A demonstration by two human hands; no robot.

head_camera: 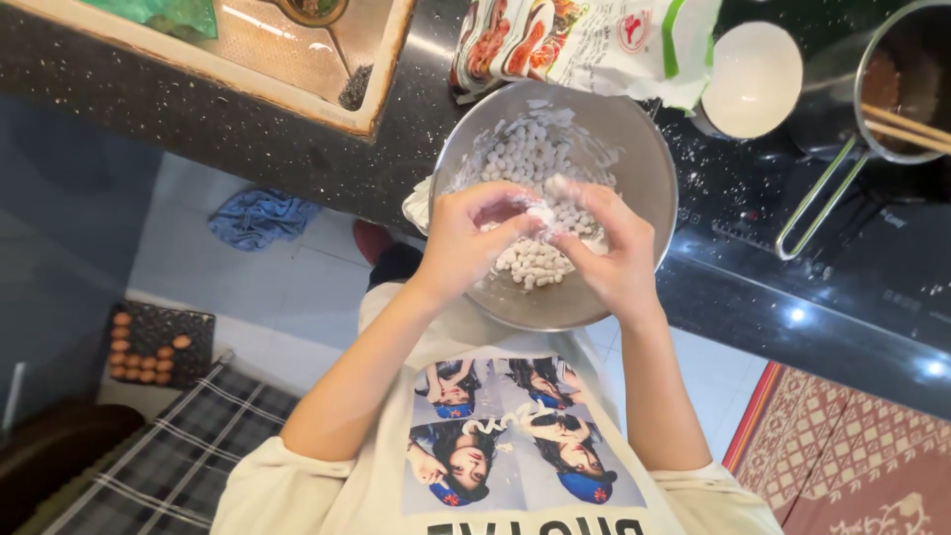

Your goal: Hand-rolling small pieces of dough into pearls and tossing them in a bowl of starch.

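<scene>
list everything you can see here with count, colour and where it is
metal bowl: one, silver, at the counter edge, under both hands
dough balls: many, white and floury, inside the bowl
dough piece: one, white, pinched between both hands
printed bag: one, white with red and green, behind the bowl
small bowl: one, white, right of the bag
saucepan: one, steel, top right on the dark counter, chopsticks across it
sink: one, beige, top left
cloth: one, blue, on the floor
egg tray: one, dark, brown eggs, floor at left
rug: one, red patterned, bottom right
left hand: over the bowl
right hand: over the bowl
</scene>
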